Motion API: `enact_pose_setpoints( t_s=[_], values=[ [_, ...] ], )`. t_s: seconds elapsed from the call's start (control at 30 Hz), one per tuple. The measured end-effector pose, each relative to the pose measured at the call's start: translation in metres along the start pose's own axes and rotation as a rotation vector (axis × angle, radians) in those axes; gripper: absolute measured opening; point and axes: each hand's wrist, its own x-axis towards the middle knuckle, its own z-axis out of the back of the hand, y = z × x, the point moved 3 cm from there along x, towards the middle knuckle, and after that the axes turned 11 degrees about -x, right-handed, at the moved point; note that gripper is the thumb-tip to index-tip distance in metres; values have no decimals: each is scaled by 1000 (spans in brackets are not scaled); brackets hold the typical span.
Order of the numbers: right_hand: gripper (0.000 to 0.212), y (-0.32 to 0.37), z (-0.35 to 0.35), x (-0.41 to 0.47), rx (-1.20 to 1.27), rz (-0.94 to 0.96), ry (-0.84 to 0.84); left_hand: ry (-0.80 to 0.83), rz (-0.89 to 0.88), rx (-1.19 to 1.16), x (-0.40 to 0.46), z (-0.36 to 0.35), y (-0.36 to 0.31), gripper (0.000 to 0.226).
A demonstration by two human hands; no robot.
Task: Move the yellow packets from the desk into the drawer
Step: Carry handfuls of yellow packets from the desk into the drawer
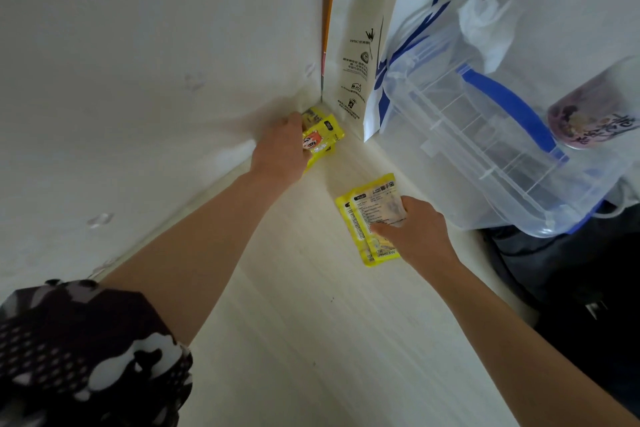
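— What's nearest you?

— Your patterned sleeve (86,354) at the near left. Both your forearms reach out bare over the pale desk (311,340).

— And your right hand?

— Your right hand (415,232) lies palm down near the middle, thumb and fingers pinching two overlapped yellow packets (367,218), printed backs up, flat on the desk.

— Your left?

— It stretches farther, into the corner by the wall. Your left hand (280,152) curls round the cartoon-faced yellow packets (322,135) there, knuckles up.

— Beyond that?

— A white coffee bag (398,28) stands upright just behind. To the right sits a clear plastic bin (485,135) with blue handle, a purple-printed cup (592,111) on it.
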Motion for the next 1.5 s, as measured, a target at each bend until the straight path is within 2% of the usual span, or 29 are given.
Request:
enact_pose_setpoints(
  t_s=[0.1, 0.2, 0.4, 0.53, 0.77, 0.9, 1.0, 1.07, 1.17, 1.27, 1.4, 1.5],
  values=[
    [29, -2, 5, 2, 13, -3, -19, 36, -9, 84, 1, -7, -3, 40],
    [28, -6, 8, 3, 48, -21, -24, -2, -46, 126, -4, -9, -1, 36],
    [29, -15, 8, -4, 88, -41, -13, 95, -60, 9, -44, -17, 2, 41],
    [28, -25, 6, -14, 108, -62, -1, 5, -10, -40, -71, -21, 4, 49],
    [26, -43, 11, -46, 170, -98, 15, -51, 259, -356, -110, -19, 17, 40],
    [33, -63, 8, -71, 271, -191, 8, -40, 442, -622, -153, -17, 21, 31],
    [36, -79, 9, -96, 415, -259, 6, -14, 652, -1019, -197, -21, 22, 30],
    [35, -87, 11, -118, 493, -272, 13, 65, 750, -1253, -227, -22, 19, 36],
    [33, -95, 10, -156, 588, -279, 24, 180, 732, -1370, -270, -20, 9, 37],
    [32, -100, 6, -198, 662, -294, 20, 225, 704, -1406, -310, -17, -1, 44],
    [32, -102, -8, -254, 727, -318, 0, 292, 656, -1370, -358, -11, -10, 55],
    [32, -102, -26, -297, 755, -337, -9, 293, 616, -1336, -393, -8, -11, 48]
  ],
)
